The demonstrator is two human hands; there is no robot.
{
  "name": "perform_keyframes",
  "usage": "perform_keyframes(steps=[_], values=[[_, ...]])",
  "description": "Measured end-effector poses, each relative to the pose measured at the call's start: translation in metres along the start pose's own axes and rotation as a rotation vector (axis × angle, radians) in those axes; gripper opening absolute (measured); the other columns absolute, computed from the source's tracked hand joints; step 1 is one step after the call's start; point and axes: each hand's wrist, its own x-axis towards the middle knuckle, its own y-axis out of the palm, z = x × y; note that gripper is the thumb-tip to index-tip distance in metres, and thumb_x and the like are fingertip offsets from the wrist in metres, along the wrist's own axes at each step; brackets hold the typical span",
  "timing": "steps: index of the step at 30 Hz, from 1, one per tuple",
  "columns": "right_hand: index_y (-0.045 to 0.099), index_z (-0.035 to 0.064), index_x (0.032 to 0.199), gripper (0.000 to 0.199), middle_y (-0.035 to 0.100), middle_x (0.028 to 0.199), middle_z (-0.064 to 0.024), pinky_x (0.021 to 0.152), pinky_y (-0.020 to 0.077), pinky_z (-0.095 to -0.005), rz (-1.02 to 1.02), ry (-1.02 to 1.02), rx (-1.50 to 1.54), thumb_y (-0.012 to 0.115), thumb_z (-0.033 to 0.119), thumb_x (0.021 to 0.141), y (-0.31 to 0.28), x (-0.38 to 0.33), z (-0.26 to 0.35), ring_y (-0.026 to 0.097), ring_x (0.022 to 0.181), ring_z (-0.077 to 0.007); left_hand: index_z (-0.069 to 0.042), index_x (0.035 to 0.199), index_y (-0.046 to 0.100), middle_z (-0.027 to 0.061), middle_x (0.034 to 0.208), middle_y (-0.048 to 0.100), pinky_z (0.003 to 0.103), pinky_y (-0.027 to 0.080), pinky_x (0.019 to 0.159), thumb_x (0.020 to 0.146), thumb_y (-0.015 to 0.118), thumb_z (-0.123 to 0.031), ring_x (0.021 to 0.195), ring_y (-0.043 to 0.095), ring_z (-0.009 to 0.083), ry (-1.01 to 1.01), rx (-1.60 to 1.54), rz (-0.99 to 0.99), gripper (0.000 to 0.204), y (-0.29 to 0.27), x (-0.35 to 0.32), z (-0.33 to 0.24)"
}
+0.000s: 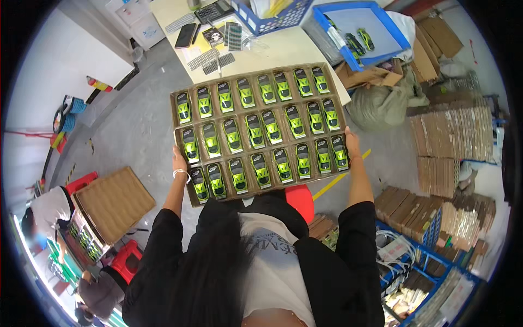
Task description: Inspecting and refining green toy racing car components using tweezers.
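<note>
A wide cardboard tray (218, 157) spans the space in front of me, held level between my hands. Cardboard dividers split it into three rows of cells, filled with several lime-green and black toy cars (254, 131). My left hand (179, 162), with a pale band at its wrist, grips the tray's left side. On the opposite side my right hand (353, 143) has hold of the right edge. The fingers of both hands are partly hidden under and behind the tray walls.
Beyond the tray stands a cream table (283, 50) with a calculator, a phone and a blue crate (272, 20). A blue bin (389, 30) holds loose toy cars. Flattened cardboard (449, 131) is stacked at right. Behind-left, people work beside a brown carton (115, 204) and red stools.
</note>
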Motion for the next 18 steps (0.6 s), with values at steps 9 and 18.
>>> perform_keyframes(steps=[9,18], values=[[0.066,-0.0098,0.11,0.061,0.068,0.103,-0.0202,0.081,0.0454,-0.0397,0.053,0.079,0.119,0.048,0.047,0.1,0.025,0.013,0.016,0.06,0.091,-0.025,0.001,0.147,0.04,0.0155,0.142,0.051,0.036,0.039,0.105,0.093,0.024,-0.076,0.126,0.053,0.027,-0.067,-0.207,0.09,0.095,-0.001,0.019,-0.026],[0.057,-0.0067,0.092,0.055,0.057,0.092,-0.0177,0.078,0.0429,-0.0439,0.059,-0.073,-0.42,0.05,0.047,0.099,0.052,0.044,0.014,0.054,0.083,-0.0322,-0.001,0.143,0.046,0.0132,0.131,0.06,0.037,0.046,0.099,0.093,0.032,-0.074,0.114,0.061,0.025,-0.135,-0.493,0.136,0.089,0.024,0.038,-0.048]])
